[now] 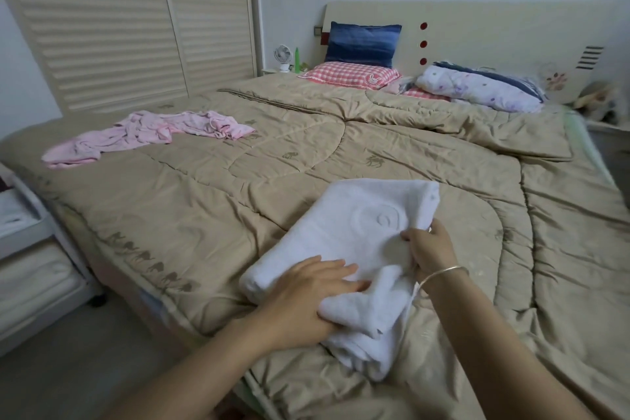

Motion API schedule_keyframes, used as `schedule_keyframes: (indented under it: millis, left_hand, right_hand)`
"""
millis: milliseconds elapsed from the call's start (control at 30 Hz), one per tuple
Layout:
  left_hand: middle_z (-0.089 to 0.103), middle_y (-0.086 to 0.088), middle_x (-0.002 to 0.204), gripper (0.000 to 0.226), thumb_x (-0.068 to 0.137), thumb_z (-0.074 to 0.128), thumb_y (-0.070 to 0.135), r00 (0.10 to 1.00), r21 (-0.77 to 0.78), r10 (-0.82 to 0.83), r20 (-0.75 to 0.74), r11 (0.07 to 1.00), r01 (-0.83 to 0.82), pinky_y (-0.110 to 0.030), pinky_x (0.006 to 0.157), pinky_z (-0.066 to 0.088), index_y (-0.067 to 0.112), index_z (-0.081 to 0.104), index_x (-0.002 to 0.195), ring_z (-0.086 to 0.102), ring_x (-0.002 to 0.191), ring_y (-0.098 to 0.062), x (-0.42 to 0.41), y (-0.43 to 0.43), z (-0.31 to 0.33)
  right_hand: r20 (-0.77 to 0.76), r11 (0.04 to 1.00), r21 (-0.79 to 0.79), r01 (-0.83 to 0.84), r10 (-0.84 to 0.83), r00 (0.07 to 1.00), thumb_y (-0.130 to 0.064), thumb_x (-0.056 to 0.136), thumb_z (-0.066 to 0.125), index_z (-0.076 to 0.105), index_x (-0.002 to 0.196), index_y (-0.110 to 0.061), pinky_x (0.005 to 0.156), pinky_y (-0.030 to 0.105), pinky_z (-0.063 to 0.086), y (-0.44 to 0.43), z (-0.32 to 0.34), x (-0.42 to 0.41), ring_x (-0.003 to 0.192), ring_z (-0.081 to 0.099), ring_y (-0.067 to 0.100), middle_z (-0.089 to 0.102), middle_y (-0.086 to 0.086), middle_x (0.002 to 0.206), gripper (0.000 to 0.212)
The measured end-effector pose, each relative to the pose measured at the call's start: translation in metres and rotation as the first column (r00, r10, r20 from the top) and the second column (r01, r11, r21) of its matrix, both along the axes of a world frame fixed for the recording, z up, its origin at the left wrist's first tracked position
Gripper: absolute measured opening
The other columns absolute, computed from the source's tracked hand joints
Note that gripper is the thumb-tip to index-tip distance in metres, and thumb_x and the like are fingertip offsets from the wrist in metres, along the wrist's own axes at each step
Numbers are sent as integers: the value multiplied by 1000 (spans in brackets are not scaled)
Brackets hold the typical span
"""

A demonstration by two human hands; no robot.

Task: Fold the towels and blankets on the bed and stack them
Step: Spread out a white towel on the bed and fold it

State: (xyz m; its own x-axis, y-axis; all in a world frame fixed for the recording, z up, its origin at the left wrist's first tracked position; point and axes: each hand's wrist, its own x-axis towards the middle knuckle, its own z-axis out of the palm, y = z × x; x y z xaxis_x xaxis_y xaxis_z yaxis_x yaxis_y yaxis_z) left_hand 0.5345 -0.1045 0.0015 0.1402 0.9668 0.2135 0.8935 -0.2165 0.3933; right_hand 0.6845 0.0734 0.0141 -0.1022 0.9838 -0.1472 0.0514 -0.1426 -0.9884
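Observation:
A white towel, partly folded, lies on the tan quilt near the bed's foot edge. My left hand lies across its near end, fingers stretched over the top and thumb tucked under a bunched fold. My right hand, with a bracelet on the wrist, grips the towel's right edge. A crumpled pink towel lies unfolded at the far left of the bed.
A blue pillow, a checked pink pillow and a floral bundle sit at the headboard. A small fan stands on the nightstand. A wardrobe fills the left wall. White furniture stands at the left bedside.

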Motion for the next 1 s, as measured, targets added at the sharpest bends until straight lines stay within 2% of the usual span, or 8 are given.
schedule_keyframes:
  millis: [67,167,300,433,500,667,833,1000]
  left_hand:
    - [21,21,155,78,73,47,77,993,-152,-57,-100,988,41,-27,120,2,47,34,144,10,144,5,5,0,-4]
    - [57,16,134,48,82,47,62,906,-154,79,415,988,-15,-29,117,23,36,65,118,42,130,7,10,8,10]
    - [63,2,119,34,84,56,32,729,208,552,404,721,-661,-32,98,43,21,64,114,57,114,-20,-23,19,17]
    - [49,-4,137,69,83,68,47,357,-469,807,470,571,-674,-27,88,39,12,44,137,51,119,-22,-48,2,0]
    - [52,-3,134,78,78,70,55,257,-576,780,570,603,-552,-28,87,42,11,44,137,53,112,-20,-44,-6,-8]
    - [63,-6,114,83,49,89,45,283,-403,704,651,637,-657,-24,68,47,8,55,115,62,98,-20,-69,3,4]
    - [47,-7,136,92,59,87,43,405,-188,739,538,574,-797,-35,103,42,17,43,135,49,123,-25,-119,16,53]
    - [28,-16,154,80,89,61,44,599,-226,800,39,591,-774,-37,112,29,12,20,151,29,140,-32,-112,6,25]
  right_hand:
    - [142,998,53,-21,13,990,-7,71,52,53,114,-4,71,32,48,-4,-9,5,88,60,27,60,13,101,43]
    - [463,991,130,-25,-38,886,-20,71,57,40,133,-8,91,39,44,-8,-26,10,115,49,40,55,16,118,65]
    - [454,992,-81,96,-49,890,-35,70,80,16,149,-9,108,43,34,-6,-27,20,133,37,36,34,16,147,105]
    - [217,925,-379,-14,103,971,-56,38,90,39,137,-4,81,41,55,-3,-30,32,102,62,36,59,15,121,123]
    - [146,913,-405,-49,117,982,-53,34,91,50,127,-4,76,46,59,-4,-29,34,89,67,35,66,16,106,113]
    - [-12,926,-357,-124,129,992,-48,49,89,55,121,-4,57,35,56,-20,-13,27,81,68,31,68,15,98,91]
    - [-221,900,-305,-311,251,942,-42,51,93,55,124,-14,75,48,58,-73,-8,16,93,70,34,69,14,111,87]
    - [205,926,-233,-297,345,916,-53,90,55,64,94,-7,60,41,58,-105,4,45,70,69,29,71,13,77,46]
